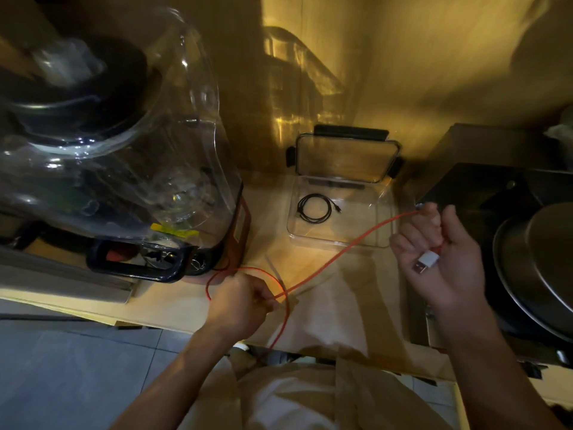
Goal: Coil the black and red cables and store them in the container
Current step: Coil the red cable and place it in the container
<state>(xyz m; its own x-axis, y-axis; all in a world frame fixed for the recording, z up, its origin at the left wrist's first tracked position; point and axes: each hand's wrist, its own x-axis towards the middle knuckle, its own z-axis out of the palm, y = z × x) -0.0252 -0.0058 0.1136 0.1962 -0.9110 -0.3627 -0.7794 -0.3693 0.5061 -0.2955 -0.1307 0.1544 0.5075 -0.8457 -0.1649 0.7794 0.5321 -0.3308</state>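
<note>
The black cable (pixel 314 207) lies coiled inside the clear container (pixel 384 225) at the back of the counter. The container's lid (pixel 345 159) with black clips leans upright behind it. The red cable (pixel 335 259) stretches taut between my two hands over the counter. My right hand (pixel 440 259) grips it near the white USB plug (pixel 428 262), which rests in the palm. My left hand (pixel 245 301) pinches the cable lower down, and a loose red loop curls around that hand and drops off the counter's front edge.
A large blender (pixel 130 169) with a clear jar and black handle fills the left side of the counter. A dark stove (pixel 496 197) with a metal pot lid (pixel 539 268) stands at the right. The wall closes the back.
</note>
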